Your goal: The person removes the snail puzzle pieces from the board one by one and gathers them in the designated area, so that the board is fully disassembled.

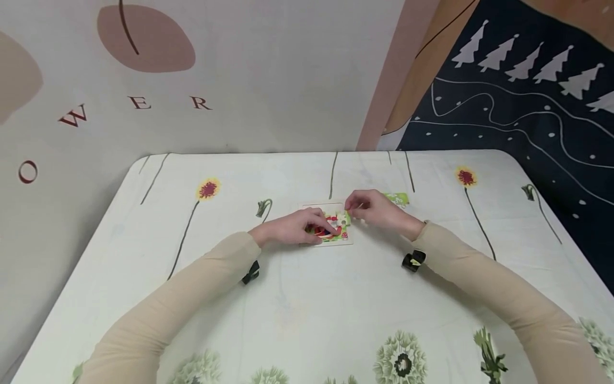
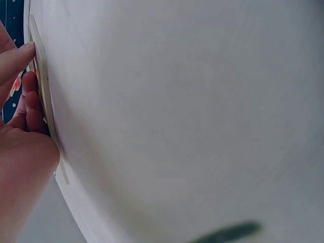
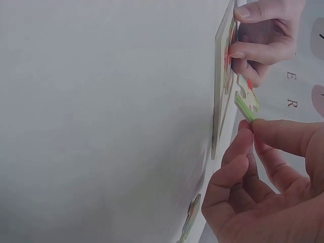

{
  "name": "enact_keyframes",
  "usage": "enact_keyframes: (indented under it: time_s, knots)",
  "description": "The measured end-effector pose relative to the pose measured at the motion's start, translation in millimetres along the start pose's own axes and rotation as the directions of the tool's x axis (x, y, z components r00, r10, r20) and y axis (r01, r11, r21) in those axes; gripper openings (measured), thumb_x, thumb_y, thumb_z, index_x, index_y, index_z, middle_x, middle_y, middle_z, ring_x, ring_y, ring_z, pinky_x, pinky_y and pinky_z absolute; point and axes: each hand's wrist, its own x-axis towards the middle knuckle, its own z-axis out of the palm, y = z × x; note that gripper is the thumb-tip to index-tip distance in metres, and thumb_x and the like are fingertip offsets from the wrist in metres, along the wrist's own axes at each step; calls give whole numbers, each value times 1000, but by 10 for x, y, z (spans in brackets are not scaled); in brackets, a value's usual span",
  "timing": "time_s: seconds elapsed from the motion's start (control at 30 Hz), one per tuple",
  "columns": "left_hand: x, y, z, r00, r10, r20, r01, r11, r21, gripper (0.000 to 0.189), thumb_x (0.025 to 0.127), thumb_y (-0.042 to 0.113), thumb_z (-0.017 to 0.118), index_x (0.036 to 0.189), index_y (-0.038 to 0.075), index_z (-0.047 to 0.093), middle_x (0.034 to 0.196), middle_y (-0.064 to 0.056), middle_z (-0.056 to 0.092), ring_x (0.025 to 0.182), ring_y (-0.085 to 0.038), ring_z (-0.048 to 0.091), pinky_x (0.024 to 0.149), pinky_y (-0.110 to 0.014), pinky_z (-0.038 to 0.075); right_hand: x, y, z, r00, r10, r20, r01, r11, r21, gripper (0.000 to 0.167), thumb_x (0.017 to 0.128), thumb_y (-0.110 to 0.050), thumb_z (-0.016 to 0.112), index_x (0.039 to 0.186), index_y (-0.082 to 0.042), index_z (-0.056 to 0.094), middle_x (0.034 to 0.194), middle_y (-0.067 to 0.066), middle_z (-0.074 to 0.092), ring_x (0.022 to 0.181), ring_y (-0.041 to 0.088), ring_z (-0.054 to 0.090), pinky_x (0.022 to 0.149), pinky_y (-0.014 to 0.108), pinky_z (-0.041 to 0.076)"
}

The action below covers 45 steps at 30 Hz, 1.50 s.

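Observation:
A wooden jigsaw puzzle board (image 1: 336,245) with a pale rim lies flat on the table, partly filled with red, green and white pieces. My left hand (image 1: 301,226) rests on it, fingertips touching the pieces and thumb near the front edge; it hides much of the picture. At the board's right side my right hand (image 1: 376,209) pinches a green-edged jigsaw piece (image 3: 246,105) between thumb and fingers. In the right wrist view that piece is tilted, just above the board. Behind the right hand lies more green puzzle (image 1: 397,199), partly covered by it.
A white cloth printed with flowers covers the table (image 1: 297,309). A pale wall hanging (image 1: 278,80) with letters stands behind it, and a dark cloth with white trees (image 1: 518,106) hangs at the right. Black wrist cameras (image 1: 413,261) sit under both forearms.

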Motion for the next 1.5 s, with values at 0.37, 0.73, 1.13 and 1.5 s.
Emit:
enact_keyframes:
  time_s: [0.37,0.73,1.13,1.5]
  knots:
    - [7,-18,19,1000,8,-8,-8,1000,-18,35,93,7,65,127,14,70,115,-7,58,108,-19,46,93,-29,38,-93,59,-86,999,32,-26,-33,998,-51,11,95,-4,61,103,-2,67,98,14,66,86,20,58,72,27,46]
    - [0,-13,25,1000,-8,-9,8,1000,-23,36,93,6,65,127,14,69,114,-7,58,105,-18,45,90,-29,39,-182,135,-163,998,48,-33,-50,997,-58,9,95,-3,61,101,-2,67,103,16,67,96,25,60,76,28,46]
    - [7,-19,20,1000,-4,-12,4,1000,-25,36,93,6,65,127,15,70,114,-6,58,106,-18,45,91,-29,39,-277,153,-324,997,70,-42,-72,995,-65,12,95,-5,61,105,-3,68,103,13,65,91,20,55,79,26,44]
    - [4,-18,21,1000,1,-10,-2,1000,-21,35,93,7,65,127,15,69,113,-6,58,106,-18,45,91,-29,39,-367,218,-477,993,106,-47,-110,989,-99,14,96,-7,61,107,-2,67,103,15,66,87,18,56,71,24,45]
